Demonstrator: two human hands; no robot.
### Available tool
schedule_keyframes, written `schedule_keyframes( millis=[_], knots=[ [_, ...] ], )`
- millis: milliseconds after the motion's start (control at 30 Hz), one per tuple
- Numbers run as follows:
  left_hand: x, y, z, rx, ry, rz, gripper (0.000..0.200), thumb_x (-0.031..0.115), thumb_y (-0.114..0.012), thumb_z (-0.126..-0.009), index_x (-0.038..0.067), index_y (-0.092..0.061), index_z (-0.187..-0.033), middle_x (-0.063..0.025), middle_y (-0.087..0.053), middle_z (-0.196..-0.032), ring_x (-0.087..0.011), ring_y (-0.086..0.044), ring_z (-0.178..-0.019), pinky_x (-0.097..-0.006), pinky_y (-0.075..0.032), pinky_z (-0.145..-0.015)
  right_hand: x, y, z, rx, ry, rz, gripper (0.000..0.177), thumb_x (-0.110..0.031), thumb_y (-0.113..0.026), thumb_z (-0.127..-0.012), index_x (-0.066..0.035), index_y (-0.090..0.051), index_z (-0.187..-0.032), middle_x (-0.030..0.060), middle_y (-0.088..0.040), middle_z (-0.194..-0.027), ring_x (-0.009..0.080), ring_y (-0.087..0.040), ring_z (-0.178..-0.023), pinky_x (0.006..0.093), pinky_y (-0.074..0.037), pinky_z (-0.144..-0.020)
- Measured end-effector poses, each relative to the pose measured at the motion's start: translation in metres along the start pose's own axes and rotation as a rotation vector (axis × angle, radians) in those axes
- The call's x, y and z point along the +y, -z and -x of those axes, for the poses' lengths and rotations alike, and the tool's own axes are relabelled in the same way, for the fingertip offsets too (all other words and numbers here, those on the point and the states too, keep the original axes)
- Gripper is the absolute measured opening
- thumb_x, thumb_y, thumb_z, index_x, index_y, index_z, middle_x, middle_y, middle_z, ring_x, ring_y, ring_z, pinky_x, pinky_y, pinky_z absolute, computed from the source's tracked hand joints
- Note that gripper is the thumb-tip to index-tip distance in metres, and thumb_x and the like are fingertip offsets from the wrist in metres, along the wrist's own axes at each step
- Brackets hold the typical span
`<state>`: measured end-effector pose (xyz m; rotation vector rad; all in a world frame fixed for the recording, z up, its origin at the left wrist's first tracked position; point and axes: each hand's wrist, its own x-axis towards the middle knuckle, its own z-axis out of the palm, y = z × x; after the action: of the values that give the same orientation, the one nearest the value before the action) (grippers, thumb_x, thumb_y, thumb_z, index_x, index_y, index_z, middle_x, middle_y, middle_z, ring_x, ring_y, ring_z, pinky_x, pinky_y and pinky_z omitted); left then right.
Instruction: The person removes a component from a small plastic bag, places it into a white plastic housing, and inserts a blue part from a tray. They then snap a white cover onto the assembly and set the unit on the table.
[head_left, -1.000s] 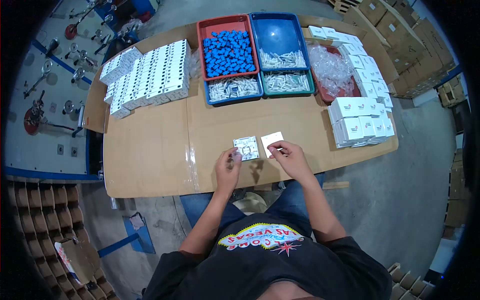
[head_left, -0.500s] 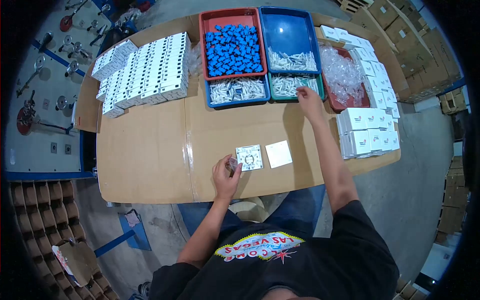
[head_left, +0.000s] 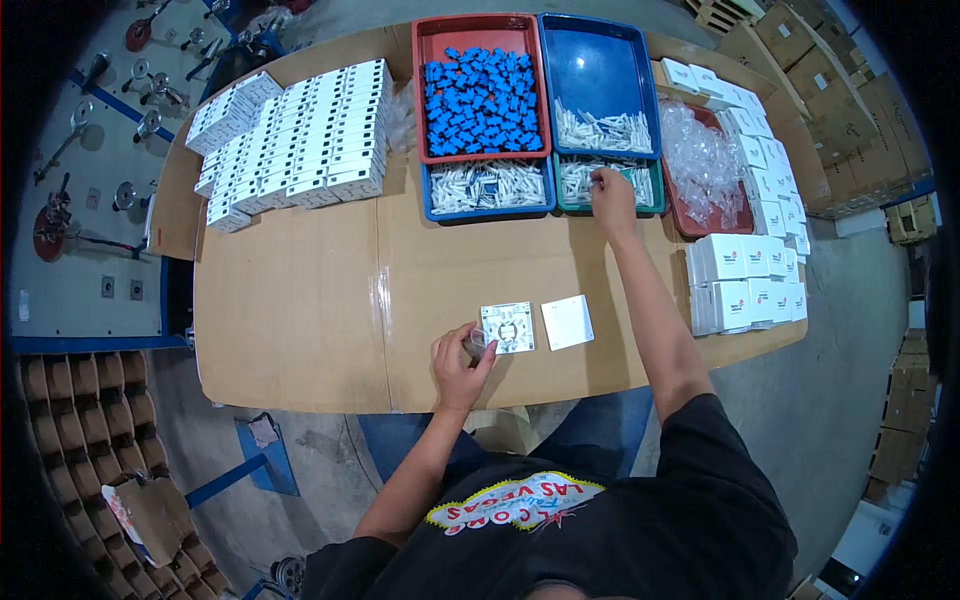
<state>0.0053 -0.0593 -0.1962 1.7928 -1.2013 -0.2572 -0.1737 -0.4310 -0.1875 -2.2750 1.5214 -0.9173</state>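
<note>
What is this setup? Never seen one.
There is no robot here: a person works with two bare hands. Every picture comes from one camera worn on the head, looking forward and down.

The left hand holds a small clear piece beside a square plate with a detailed face; a plain white square lies next to it on the cardboard. The right hand reaches into the green tray; whether its fingers grip anything is unclear. Further back are a red tray of blue parts and stacked white blocks.
</note>
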Motion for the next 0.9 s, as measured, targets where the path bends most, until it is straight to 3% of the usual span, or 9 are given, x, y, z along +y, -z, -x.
schedule_keyframes(
  millis=[167,267,333,533,800,900],
  knots=[
    [0.002,0.0,-0.001,-0.003,-0.02,-0.008,0.044,0.021,-0.087,-0.08,0.005,-0.068,-0.117,-0.0096,-0.071,-0.105,-0.0279,-0.065,-0.097,-0.0395,-0.047,-0.093,0.021,0.007,0.001,0.01,-0.034,0.095,0.019,0.0,-0.064,-0.084,-0.001,-0.073,-0.101,0.0226,-0.072,-0.095,0.0415,-0.069,-0.091,0.0481,-0.055,-0.082],
    [0.004,0.0,0.0,-0.016,0.008,-0.017,0.044,0.018,-0.086,-0.08,0.005,-0.068,-0.117,-0.0103,-0.07,-0.107,-0.0293,-0.064,-0.1,-0.0405,-0.048,-0.092,0.02,0.008,0.002,0.006,0.05,0.144,0.02,0.0,-0.064,-0.084,-0.002,-0.073,-0.102,0.0223,-0.071,-0.095,0.0407,-0.069,-0.09,0.0479,-0.055,-0.081],
    [0.005,0.001,-0.002,0.018,-0.041,-0.007,0.043,0.019,-0.086,-0.08,0.005,-0.068,-0.117,-0.0101,-0.07,-0.106,-0.0288,-0.064,-0.1,-0.0403,-0.048,-0.092,0.02,0.008,-0.002,-0.061,0.033,0.161,0.016,-0.001,-0.062,-0.085,-0.004,-0.073,-0.097,0.0232,-0.07,-0.095,0.0441,-0.067,-0.09,0.0525,-0.054,-0.082],
    [0.005,0.0,-0.002,0.011,-0.025,-0.031,0.042,0.025,-0.086,-0.081,0.007,-0.069,-0.115,-0.0076,-0.071,-0.101,-0.0257,-0.067,-0.096,-0.0388,-0.046,-0.091,0.037,0.005,-0.012,-0.119,-0.027,0.022,0.011,-0.003,-0.062,-0.086,-0.001,-0.073,-0.089,0.0255,-0.069,-0.084,0.0436,-0.068,-0.086,0.0511,-0.054,-0.077],
    [0.008,0.0,-0.002,0.036,-0.023,-0.026,0.041,0.027,-0.085,-0.082,0.007,-0.069,-0.114,-0.007,-0.071,-0.101,-0.024,-0.067,-0.094,-0.0379,-0.046,-0.089,0.036,0.021,-0.006,-0.035,-0.007,0.075,0.013,-0.006,-0.069,-0.086,-0.002,-0.073,-0.098,0.0233,-0.07,-0.093,0.0416,-0.069,-0.09,0.0492,-0.055,-0.078],
    [0.008,0.003,0.0,0.055,-0.056,-0.057,0.041,0.029,-0.084,-0.082,0.007,-0.069,-0.114,-0.0069,-0.07,-0.1,-0.0236,-0.067,-0.093,-0.038,-0.046,-0.089,0.05,0.011,-0.005,-0.05,0.134,0.174,0.013,-0.007,-0.068,-0.086,-0.002,-0.074,-0.098,0.0237,-0.071,-0.093,0.0416,-0.07,-0.091,0.0487,-0.055,-0.079]
  ],
)
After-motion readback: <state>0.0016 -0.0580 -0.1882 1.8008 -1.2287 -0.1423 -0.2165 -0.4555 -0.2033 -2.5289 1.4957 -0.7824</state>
